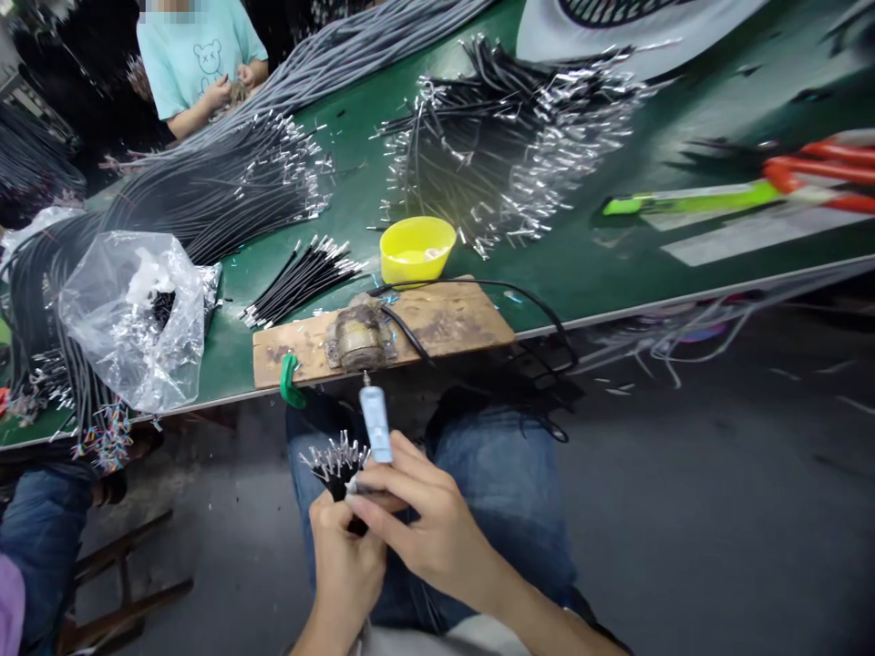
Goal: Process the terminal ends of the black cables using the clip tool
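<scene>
My left hand (348, 556) is closed around a bundle of short black cables (336, 469) above my lap, their silvery stripped ends fanning upward. My right hand (427, 510) is beside it, with thumb and fingertips pinched at the bundle's side over a small whitish bit. Between the fingers of that hand sits a tool with a light blue handle (376, 424), its short metal tip pointing away from me toward the bench edge. Just beyond the tip, a rounded, worn metal block (361, 337) is fixed on a wooden board (458, 319).
On the green table (355, 182) stand a yellow bowl (416, 251), piles of black cables (478, 164) and a clear plastic bag (137, 319). A green clamp (291, 381) grips the board. Orange-handled pliers (820, 173) lie at right. Another person (205, 64) works across the table.
</scene>
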`<control>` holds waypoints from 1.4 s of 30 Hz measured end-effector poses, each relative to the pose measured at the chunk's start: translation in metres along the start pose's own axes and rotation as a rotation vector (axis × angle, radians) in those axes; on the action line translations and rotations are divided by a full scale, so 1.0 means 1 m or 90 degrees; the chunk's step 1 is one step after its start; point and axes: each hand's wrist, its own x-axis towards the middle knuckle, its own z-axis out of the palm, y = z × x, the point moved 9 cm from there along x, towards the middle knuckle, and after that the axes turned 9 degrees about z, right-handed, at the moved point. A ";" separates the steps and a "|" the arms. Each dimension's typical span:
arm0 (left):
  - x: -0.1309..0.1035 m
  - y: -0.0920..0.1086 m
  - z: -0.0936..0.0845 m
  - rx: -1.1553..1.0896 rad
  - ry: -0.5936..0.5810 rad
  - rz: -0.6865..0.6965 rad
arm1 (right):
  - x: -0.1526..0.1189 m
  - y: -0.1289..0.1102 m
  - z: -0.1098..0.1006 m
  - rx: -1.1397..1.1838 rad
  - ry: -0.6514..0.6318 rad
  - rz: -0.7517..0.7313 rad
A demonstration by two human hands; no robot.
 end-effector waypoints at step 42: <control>0.003 0.000 -0.009 -0.115 0.070 -0.041 | 0.009 0.037 -0.006 0.230 -0.026 0.117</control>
